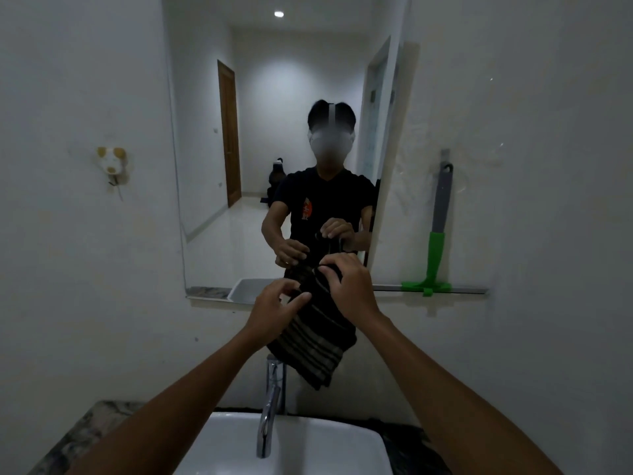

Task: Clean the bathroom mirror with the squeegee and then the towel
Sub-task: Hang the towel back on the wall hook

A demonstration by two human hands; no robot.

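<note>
White bathroom walls surround the mirror (274, 149) above a sink (291, 443) and tap (270, 406). Both the left hand (274, 311) and right hand (352, 286) grip a dark striped towel (315, 344) before the glass. Beside the mirror, the squeegee (436, 234) stands on a ledge (469, 289).

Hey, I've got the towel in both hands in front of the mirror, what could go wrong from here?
1. The towel hangs bunched from your left hand and right hand; wiping with a wad may streak the mirror.
2. Its loose end dangles just above the tap and sink, so it could snag or get wet.
3. The squeegee leans on the narrow shelf right of the mirror; a wide swipe might knock it off.
</note>
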